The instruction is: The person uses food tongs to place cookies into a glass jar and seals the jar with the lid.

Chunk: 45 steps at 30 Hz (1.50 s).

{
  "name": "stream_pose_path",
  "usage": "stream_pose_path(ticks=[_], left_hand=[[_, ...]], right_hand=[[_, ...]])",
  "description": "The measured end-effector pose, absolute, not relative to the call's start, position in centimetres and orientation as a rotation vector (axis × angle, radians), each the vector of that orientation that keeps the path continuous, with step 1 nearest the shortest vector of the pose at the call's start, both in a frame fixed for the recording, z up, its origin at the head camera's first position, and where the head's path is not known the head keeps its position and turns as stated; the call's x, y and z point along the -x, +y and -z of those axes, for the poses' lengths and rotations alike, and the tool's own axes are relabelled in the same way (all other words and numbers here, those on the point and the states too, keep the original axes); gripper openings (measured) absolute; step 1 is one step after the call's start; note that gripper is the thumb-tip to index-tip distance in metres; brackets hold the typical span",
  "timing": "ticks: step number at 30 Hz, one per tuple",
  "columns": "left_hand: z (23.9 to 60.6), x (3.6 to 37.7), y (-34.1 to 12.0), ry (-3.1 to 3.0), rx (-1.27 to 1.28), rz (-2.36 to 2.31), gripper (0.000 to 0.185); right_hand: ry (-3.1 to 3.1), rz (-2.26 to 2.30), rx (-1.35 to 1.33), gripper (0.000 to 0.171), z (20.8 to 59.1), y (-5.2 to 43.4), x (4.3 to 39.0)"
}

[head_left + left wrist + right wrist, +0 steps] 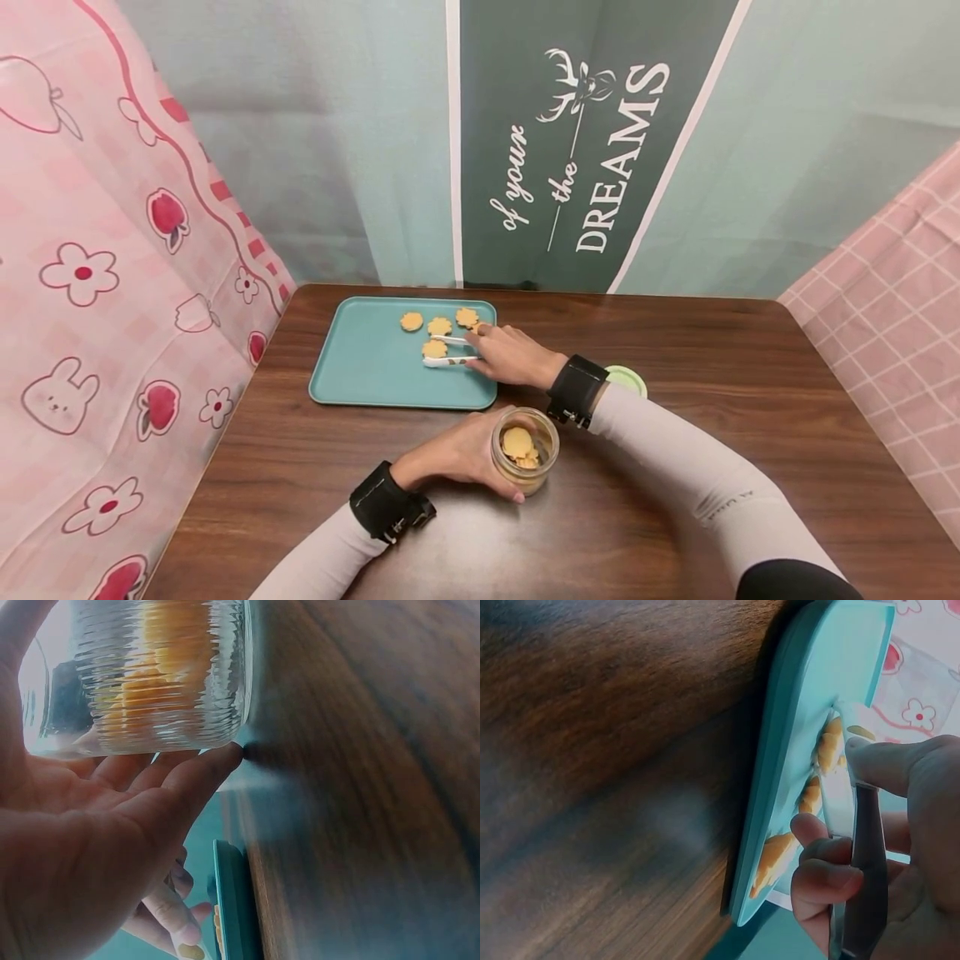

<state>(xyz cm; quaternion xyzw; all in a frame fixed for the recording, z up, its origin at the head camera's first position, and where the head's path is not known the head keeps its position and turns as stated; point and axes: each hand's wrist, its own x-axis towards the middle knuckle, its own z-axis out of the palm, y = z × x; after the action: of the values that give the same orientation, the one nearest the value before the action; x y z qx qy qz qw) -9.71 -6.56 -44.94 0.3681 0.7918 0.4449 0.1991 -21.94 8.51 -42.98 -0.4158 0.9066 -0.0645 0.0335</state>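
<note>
My left hand (457,454) curls round a ribbed glass jar (525,450) of orange biscuits standing open on the brown table; in the left wrist view its fingers (187,780) wrap the jar (150,675). My right hand (513,354) holds white tongs (450,350) over the teal tray (360,367), their tips on either side of one biscuit (434,348). Three more flower-shaped biscuits (439,325) lie in a row along the tray's far edge. In the right wrist view the thumb and fingers (832,877) pinch the tongs (862,862) beside the tray (795,742).
A pale green lid (628,379) lies on the table just right of my right wrist. Pink patterned cloth (97,275) hangs along the left side, a checked pink cloth (892,325) on the right, a banner behind. Bare wooden tabletop (750,400) stretches to the right and front.
</note>
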Motion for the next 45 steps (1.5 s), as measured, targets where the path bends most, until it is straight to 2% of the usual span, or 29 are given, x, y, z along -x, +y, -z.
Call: stream_pose_path(ticks=[11, 25, 45], left_hand=[[45.0, 9.7, -6.4, 2.199, -1.028, -1.247, 0.085], [44.7, 9.7, -6.4, 2.256, -1.148, -1.228, 0.083], [45.0, 9.7, -6.5, 2.234, -1.132, -1.248, 0.083]], right_hand=[[2.802, 0.196, 1.289, 0.038, 43.1, 8.9, 21.7], [2.812, 0.194, 1.366, 0.031, 42.9, 9.2, 21.4], [2.812, 0.252, 1.407, 0.029, 41.8, 10.1, 20.7]])
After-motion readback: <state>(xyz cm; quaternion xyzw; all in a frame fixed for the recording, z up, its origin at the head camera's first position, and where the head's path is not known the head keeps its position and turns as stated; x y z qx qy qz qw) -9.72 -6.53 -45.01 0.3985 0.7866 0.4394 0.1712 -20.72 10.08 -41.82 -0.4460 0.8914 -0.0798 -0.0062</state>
